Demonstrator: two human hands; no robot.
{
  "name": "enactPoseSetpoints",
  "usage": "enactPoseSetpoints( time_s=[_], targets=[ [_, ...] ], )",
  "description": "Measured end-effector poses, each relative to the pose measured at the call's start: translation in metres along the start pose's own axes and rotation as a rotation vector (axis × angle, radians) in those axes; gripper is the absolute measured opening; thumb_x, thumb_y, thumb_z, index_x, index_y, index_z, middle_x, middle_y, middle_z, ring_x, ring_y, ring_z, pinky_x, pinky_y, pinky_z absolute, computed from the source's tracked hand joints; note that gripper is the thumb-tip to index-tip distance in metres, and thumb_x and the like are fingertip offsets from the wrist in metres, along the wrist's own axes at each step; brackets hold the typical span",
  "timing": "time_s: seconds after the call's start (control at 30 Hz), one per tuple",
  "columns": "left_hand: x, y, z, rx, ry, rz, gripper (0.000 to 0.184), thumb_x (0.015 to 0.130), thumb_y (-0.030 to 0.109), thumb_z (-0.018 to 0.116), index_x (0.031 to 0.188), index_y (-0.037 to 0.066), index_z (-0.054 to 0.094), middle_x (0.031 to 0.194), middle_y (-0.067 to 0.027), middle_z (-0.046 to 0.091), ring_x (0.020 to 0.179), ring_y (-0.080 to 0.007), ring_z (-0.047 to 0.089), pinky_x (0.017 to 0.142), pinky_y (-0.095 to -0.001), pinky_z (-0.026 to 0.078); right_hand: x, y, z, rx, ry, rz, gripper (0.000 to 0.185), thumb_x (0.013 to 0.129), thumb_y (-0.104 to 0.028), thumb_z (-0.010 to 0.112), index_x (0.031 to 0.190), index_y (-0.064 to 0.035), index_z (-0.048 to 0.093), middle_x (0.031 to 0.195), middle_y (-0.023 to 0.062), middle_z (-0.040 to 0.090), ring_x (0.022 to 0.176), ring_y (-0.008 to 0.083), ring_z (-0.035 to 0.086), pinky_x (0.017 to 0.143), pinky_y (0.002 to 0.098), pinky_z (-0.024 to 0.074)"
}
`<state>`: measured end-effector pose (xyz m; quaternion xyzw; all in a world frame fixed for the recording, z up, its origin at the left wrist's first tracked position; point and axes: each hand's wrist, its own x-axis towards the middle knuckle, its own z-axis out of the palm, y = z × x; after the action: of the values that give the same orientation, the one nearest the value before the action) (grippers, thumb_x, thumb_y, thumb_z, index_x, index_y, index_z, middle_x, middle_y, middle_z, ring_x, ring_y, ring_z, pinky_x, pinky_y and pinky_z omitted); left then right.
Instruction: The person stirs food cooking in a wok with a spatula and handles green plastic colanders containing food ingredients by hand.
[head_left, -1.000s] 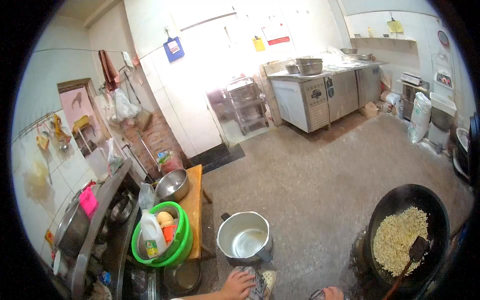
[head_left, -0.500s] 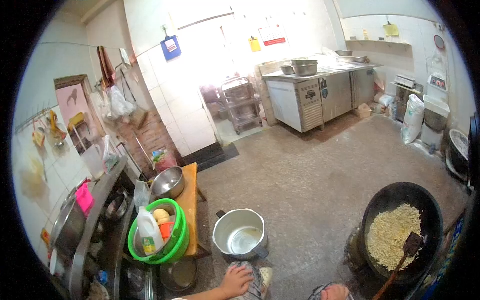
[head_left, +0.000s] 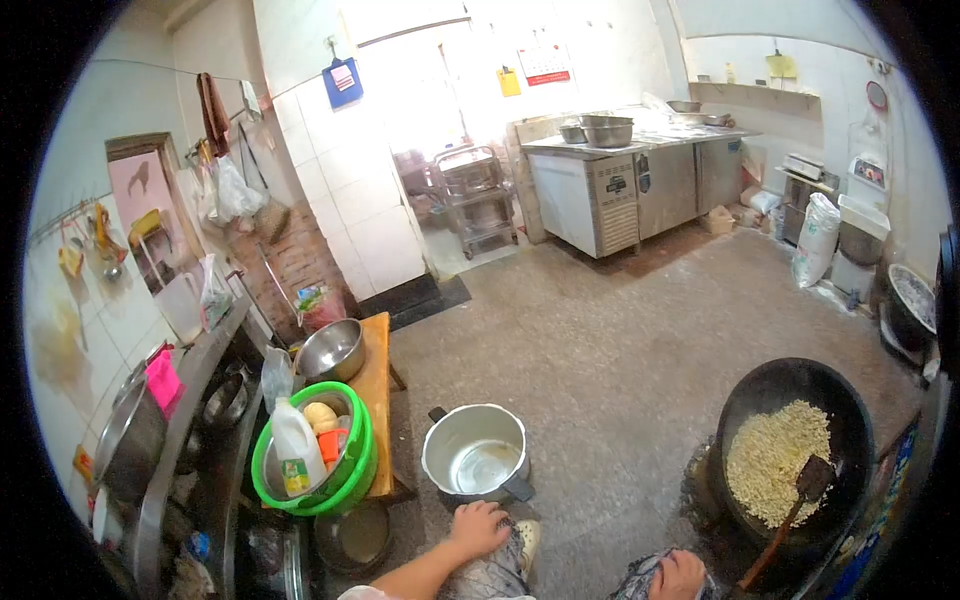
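My left hand (head_left: 479, 529) rests on my left knee, fingers spread over the patterned trouser cloth, holding nothing. On my other knee lies my right hand (head_left: 679, 577), loosely bent and holding nothing that shows. Just beyond my left hand stands a metal pot (head_left: 476, 452) with dark handles, its inside pale and shiny. To the right of my right hand is a large black wok (head_left: 848, 420) with pale chopped food (head_left: 778, 460) in it. A dark spatula (head_left: 814, 478) with a wooden handle lies in the food, touched by neither hand.
Green basins (head_left: 362, 480) holding a white jug (head_left: 296, 440) stand at the left by a wooden bench (head_left: 375, 360) with a steel bowl (head_left: 331, 351). A metal shelf (head_left: 165, 470) runs along the left. At the back are a steel counter (head_left: 640, 190) and a trolley (head_left: 475, 200).
The view has shifted, so the pot, wok and basins sit slightly further left and higher in the frame. More of both hands and my left forearm shows. Both hands remain on my knees.
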<state>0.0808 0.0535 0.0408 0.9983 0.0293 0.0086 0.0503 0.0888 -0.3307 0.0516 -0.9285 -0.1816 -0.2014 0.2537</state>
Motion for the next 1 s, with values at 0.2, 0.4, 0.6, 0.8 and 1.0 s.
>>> enactPoseSetpoints(
  time_s=[0.2,0.4,0.6,0.8,1.0],
  targets=[
    [0.037,-0.012,-0.011,-0.026,-0.445,-0.154,0.045,0.082,0.049,0.046,0.106,0.016,0.065,0.105,-0.0117,0.063,0.098,-0.0326,0.058,0.085,-0.0436,0.045,-0.014,0.002,-0.011,-0.117,-0.037,-0.013,0.023,0.076,-0.013,0.059,0.098,-0.0042,0.057,0.111,0.0138,0.053,0.11,0.0324,0.046,0.095,0.047,0.0339],
    [0.038,-0.001,-0.013,-0.043,-0.428,-0.142,0.045,0.082,0.047,0.047,0.104,0.013,0.065,0.104,-0.0139,0.063,0.098,-0.0326,0.058,0.083,-0.0441,0.045,-0.034,0.004,-0.011,-0.25,-0.083,-0.027,0.026,0.078,-0.02,0.059,0.101,-0.0072,0.056,0.12,0.0136,0.05,0.115,0.0333,0.042,0.097,0.051,0.0294],
    [0.031,0.004,0.0,-0.036,-0.242,-0.097,0.04,0.082,0.043,0.047,0.095,0.01,0.066,0.098,-0.0138,0.063,0.092,-0.032,0.059,0.078,-0.0452,0.045,-0.081,0.028,0.024,-0.217,-0.516,0.112,0.023,0.081,-0.025,0.056,0.101,-0.0117,0.058,0.121,0.0148,0.051,0.117,0.0319,0.042,0.096,0.0521,0.03],
    [0.03,0.048,0.039,-0.021,-0.393,0.241,0.024,0.079,0.027,0.057,0.091,0.006,0.063,0.096,-0.0166,0.062,0.088,-0.0312,0.059,0.074,-0.0404,0.047,-0.086,-0.004,0.048,-0.029,-0.876,0.1,0.022,0.087,-0.026,0.049,0.1,-0.0114,0.06,0.111,0.0158,0.056,0.107,0.0327,0.05,0.091,0.052,0.0337],
    [-0.058,0.131,0.11,-1.002,-0.487,0.22,0.025,0.085,0.025,0.053,0.097,0.003,0.056,0.093,-0.016,0.06,0.088,-0.0312,0.058,0.075,-0.0389,0.045,-0.112,0.01,0.159,1.375,-0.625,1.065,0.026,0.088,-0.025,0.05,0.108,-0.0104,0.059,0.1,0.0137,0.062,0.09,0.0294,0.059,0.075,0.0411,0.047]
  ],
)
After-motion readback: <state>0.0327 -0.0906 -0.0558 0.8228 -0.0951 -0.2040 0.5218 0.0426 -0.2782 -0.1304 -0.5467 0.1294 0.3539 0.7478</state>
